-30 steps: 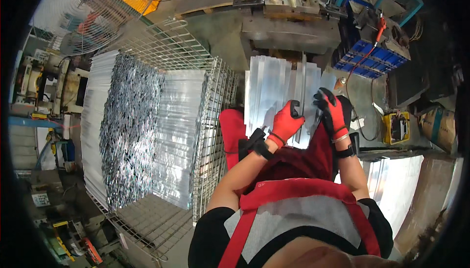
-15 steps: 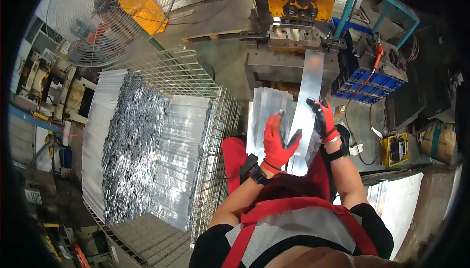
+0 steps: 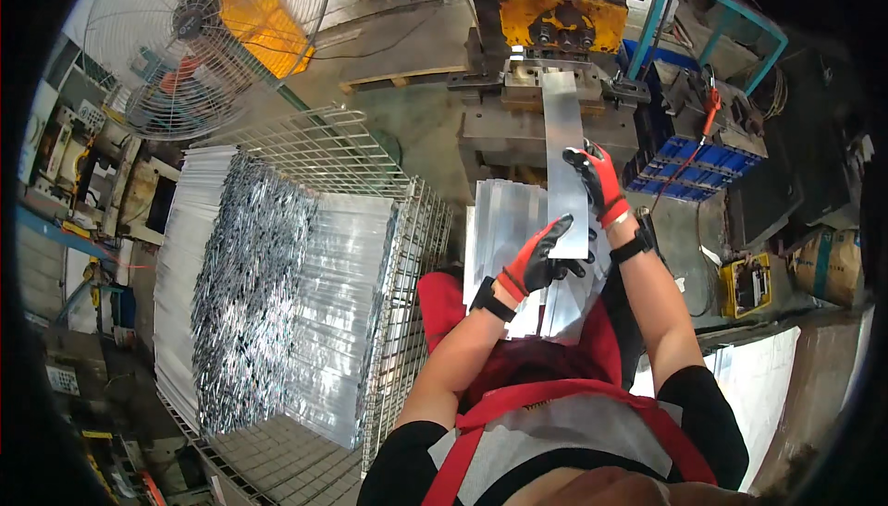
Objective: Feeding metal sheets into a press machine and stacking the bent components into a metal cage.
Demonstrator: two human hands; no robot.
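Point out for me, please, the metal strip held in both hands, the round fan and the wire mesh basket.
Metal strip (image 3: 562, 129): head view, near the middle of its flat face.
Fan (image 3: 196, 14): head view, on its dark central hub.
Wire mesh basket (image 3: 407, 302): head view, on its right-hand wall.

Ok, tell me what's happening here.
A person's red and black gloved left hand grips the near end of a long flat silver metal strip, the right hand at its right edge. Its far end points toward a yellow and dark machine. More silver metal strips lie piled below, and a grey wire mesh cage to the left holds stacked silver pieces.
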